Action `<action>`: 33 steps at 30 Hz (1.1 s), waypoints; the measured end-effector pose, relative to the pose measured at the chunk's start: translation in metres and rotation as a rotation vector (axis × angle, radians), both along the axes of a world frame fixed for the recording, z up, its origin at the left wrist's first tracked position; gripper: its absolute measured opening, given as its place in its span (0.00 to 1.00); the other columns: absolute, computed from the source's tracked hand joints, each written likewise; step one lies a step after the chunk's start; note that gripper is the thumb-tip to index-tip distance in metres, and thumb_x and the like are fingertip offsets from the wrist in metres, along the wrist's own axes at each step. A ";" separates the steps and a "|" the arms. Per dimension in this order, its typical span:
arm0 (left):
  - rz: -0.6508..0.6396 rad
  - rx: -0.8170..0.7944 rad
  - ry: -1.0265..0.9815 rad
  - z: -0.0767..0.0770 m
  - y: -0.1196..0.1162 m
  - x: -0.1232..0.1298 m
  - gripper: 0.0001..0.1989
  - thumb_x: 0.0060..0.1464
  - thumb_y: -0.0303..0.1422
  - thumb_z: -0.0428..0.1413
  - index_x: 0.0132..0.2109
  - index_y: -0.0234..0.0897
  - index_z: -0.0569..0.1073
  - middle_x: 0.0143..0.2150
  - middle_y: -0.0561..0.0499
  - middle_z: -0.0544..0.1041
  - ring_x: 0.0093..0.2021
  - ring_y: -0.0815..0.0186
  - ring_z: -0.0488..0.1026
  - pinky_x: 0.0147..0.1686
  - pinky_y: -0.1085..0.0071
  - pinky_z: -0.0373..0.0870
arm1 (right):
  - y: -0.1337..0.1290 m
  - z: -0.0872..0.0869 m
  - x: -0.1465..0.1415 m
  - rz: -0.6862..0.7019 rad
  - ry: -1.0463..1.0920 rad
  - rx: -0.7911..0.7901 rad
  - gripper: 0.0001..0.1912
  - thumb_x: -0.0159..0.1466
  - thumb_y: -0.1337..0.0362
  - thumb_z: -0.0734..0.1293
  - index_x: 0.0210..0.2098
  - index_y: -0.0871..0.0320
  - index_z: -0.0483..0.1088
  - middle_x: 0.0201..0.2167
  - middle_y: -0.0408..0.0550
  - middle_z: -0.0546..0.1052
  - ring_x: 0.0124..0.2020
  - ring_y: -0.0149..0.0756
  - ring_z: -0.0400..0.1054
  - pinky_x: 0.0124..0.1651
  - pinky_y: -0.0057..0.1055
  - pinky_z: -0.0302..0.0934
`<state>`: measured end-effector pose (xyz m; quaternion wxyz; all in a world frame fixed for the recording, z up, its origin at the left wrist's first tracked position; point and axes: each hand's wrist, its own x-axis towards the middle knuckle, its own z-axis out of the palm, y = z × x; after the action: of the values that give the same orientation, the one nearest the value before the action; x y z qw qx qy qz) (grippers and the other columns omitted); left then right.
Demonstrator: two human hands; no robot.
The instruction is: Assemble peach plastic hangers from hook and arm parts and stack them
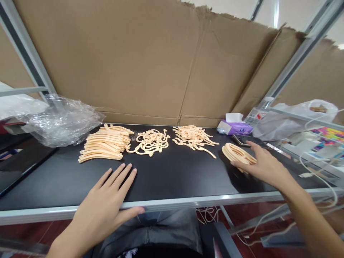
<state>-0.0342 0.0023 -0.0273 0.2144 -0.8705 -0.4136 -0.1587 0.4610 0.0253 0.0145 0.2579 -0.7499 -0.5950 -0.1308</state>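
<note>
My left hand (107,200) lies flat at the table's front edge with its fingers spread, and nothing is in it. Just beyond its fingertips is a pile of long, curved beige plastic pieces (103,143). On the right, my right hand (264,163) has its thumb and fingers around a stack of beige oval plastic pieces (236,154). Its thumb is on the near side; some fingertips are hidden behind the stack. In the middle sit a heap of curly, hook-like beige pieces (152,141) and a heap of thin, wavy beige pieces (193,136).
Clear plastic wrap (70,120) bunches at the left, by a dark flat object (24,165). A purple tissue pack (235,127) and a phone (249,141) lie at the back right. White cables (319,179) hang at the right. Cardboard (129,61) walls the back.
</note>
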 end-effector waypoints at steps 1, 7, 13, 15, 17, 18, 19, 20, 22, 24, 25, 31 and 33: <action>0.002 -0.006 -0.008 0.000 0.000 0.000 0.44 0.57 0.62 0.49 0.68 0.32 0.62 0.68 0.37 0.65 0.66 0.45 0.64 0.63 0.50 0.61 | -0.001 0.003 -0.009 0.020 -0.048 0.006 0.46 0.52 0.40 0.69 0.63 0.60 0.64 0.56 0.66 0.73 0.53 0.68 0.69 0.51 0.57 0.64; 0.018 -0.031 -0.027 0.001 -0.002 0.001 0.45 0.56 0.63 0.48 0.68 0.35 0.63 0.68 0.39 0.65 0.67 0.47 0.64 0.65 0.51 0.60 | 0.015 0.024 -0.109 0.470 -0.064 0.272 0.19 0.64 0.54 0.65 0.51 0.56 0.71 0.48 0.56 0.78 0.51 0.51 0.71 0.57 0.49 0.64; 0.016 -0.044 -0.021 0.001 -0.001 0.003 0.45 0.57 0.63 0.47 0.69 0.34 0.62 0.68 0.38 0.64 0.67 0.47 0.63 0.65 0.51 0.60 | 0.075 0.015 -0.203 0.907 -0.234 0.279 0.08 0.66 0.68 0.63 0.40 0.57 0.75 0.42 0.55 0.79 0.46 0.46 0.72 0.50 0.46 0.67; 0.026 -0.061 -0.001 0.003 -0.003 0.003 0.45 0.57 0.63 0.47 0.69 0.33 0.61 0.69 0.37 0.63 0.67 0.46 0.63 0.64 0.49 0.61 | 0.084 0.005 -0.221 0.952 -0.240 0.283 0.09 0.66 0.70 0.62 0.38 0.58 0.75 0.41 0.55 0.79 0.44 0.45 0.72 0.49 0.45 0.66; 0.023 -0.096 0.004 0.006 -0.005 0.001 0.46 0.56 0.63 0.47 0.69 0.33 0.61 0.69 0.37 0.62 0.67 0.45 0.62 0.64 0.48 0.61 | 0.083 -0.004 -0.228 0.996 -0.233 0.270 0.10 0.67 0.70 0.61 0.37 0.57 0.75 0.40 0.54 0.79 0.42 0.43 0.71 0.46 0.43 0.66; 0.006 -0.126 -0.002 0.008 -0.007 -0.001 0.45 0.56 0.63 0.48 0.69 0.34 0.60 0.69 0.39 0.62 0.68 0.46 0.61 0.64 0.49 0.61 | 0.081 -0.008 -0.229 1.015 -0.227 0.268 0.10 0.67 0.70 0.61 0.36 0.57 0.75 0.39 0.54 0.79 0.42 0.43 0.71 0.45 0.42 0.66; -0.010 -0.165 -0.016 0.011 -0.008 -0.003 0.43 0.58 0.61 0.48 0.70 0.37 0.59 0.70 0.41 0.62 0.68 0.48 0.61 0.64 0.50 0.61 | 0.079 -0.011 -0.227 1.030 -0.220 0.269 0.10 0.67 0.69 0.61 0.36 0.57 0.74 0.39 0.54 0.79 0.41 0.43 0.71 0.44 0.42 0.66; -0.025 -0.208 -0.041 0.015 -0.008 -0.006 0.40 0.60 0.59 0.48 0.70 0.39 0.59 0.70 0.44 0.62 0.68 0.51 0.61 0.64 0.53 0.62 | 0.077 -0.013 -0.224 1.036 -0.204 0.277 0.10 0.68 0.69 0.61 0.35 0.57 0.74 0.38 0.54 0.79 0.41 0.43 0.71 0.44 0.42 0.66; 0.002 -0.266 -0.122 0.023 -0.003 -0.012 0.30 0.67 0.49 0.46 0.69 0.42 0.59 0.70 0.47 0.63 0.67 0.57 0.63 0.64 0.60 0.64 | 0.078 -0.014 -0.217 1.003 -0.142 0.309 0.10 0.67 0.69 0.62 0.34 0.57 0.74 0.37 0.54 0.79 0.40 0.43 0.71 0.44 0.42 0.67; 0.075 -0.199 -0.208 0.032 0.009 -0.018 0.26 0.68 0.44 0.45 0.67 0.38 0.64 0.67 0.44 0.66 0.66 0.57 0.64 0.63 0.59 0.64 | 0.081 -0.013 -0.211 0.954 -0.076 0.344 0.10 0.67 0.69 0.62 0.34 0.57 0.74 0.36 0.54 0.78 0.39 0.43 0.71 0.44 0.42 0.66; 0.106 -0.134 -0.212 0.036 0.018 -0.021 0.24 0.68 0.42 0.45 0.65 0.35 0.67 0.65 0.42 0.69 0.65 0.54 0.64 0.64 0.55 0.63 | 0.084 -0.012 -0.210 0.939 -0.054 0.355 0.10 0.68 0.69 0.62 0.34 0.57 0.74 0.35 0.54 0.78 0.39 0.43 0.71 0.44 0.42 0.66; 0.078 -0.004 -0.052 0.047 0.067 -0.031 0.16 0.64 0.32 0.49 0.53 0.43 0.77 0.56 0.44 0.75 0.59 0.48 0.65 0.59 0.47 0.64 | 0.087 -0.018 -0.216 0.971 -0.052 0.299 0.09 0.67 0.69 0.62 0.33 0.58 0.73 0.34 0.53 0.78 0.38 0.41 0.70 0.44 0.39 0.66; 0.024 -0.008 -0.049 0.046 0.073 -0.032 0.13 0.63 0.32 0.50 0.48 0.43 0.79 0.53 0.45 0.76 0.57 0.49 0.67 0.58 0.48 0.65 | 0.086 -0.021 -0.220 0.984 -0.062 0.268 0.09 0.67 0.69 0.63 0.33 0.58 0.74 0.35 0.53 0.78 0.39 0.41 0.70 0.44 0.38 0.66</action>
<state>-0.0658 0.0757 0.0187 0.2026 -0.8623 -0.4298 -0.1754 0.2408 0.1115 -0.0064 0.3650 -0.3372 -0.8630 -0.0913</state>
